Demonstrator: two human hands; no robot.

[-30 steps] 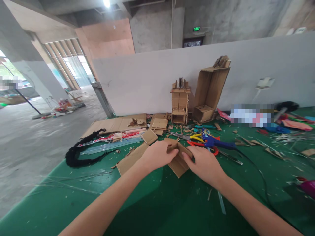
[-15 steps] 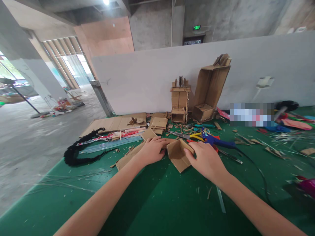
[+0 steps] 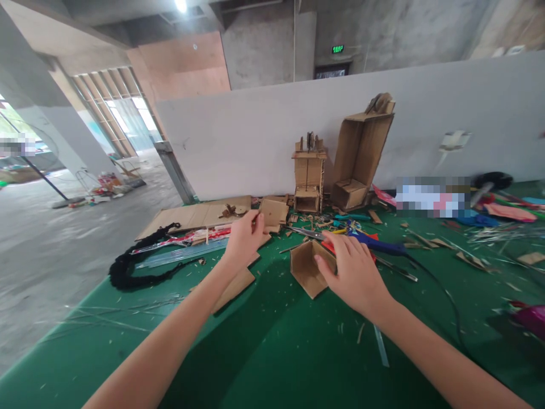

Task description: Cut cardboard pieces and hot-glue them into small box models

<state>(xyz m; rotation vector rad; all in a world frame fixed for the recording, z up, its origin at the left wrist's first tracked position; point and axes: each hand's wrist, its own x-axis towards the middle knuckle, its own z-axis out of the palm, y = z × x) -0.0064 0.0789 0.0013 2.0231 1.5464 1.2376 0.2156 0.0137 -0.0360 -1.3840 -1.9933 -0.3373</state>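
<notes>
— Cardboard is everywhere here. What does the right hand (image 3: 353,272) do?

— It rests on the small open cardboard box (image 3: 307,268), which stands on the green worktop (image 3: 276,352) in the middle. The fingers are bent over the right wall of the box and the grip is closed on this wall.

— And the left hand (image 3: 243,237)?

— It is away from the box, further back and to the left. The fingers pinch a thin, small stick (image 3: 256,215), just in front of a flat cardboard square (image 3: 273,212). The grip is narrow, closed on the stick.

— What lies near?

— A flat cardboard strip (image 3: 233,287) is under the left wrist. Behind the right hand lie scissors (image 3: 309,233) and a blue glue gun (image 3: 377,245) with its cable. By the white wall stands a little cardboard tower (image 3: 307,176), and beside it a tall cardboard box (image 3: 361,153) leans.
</notes>
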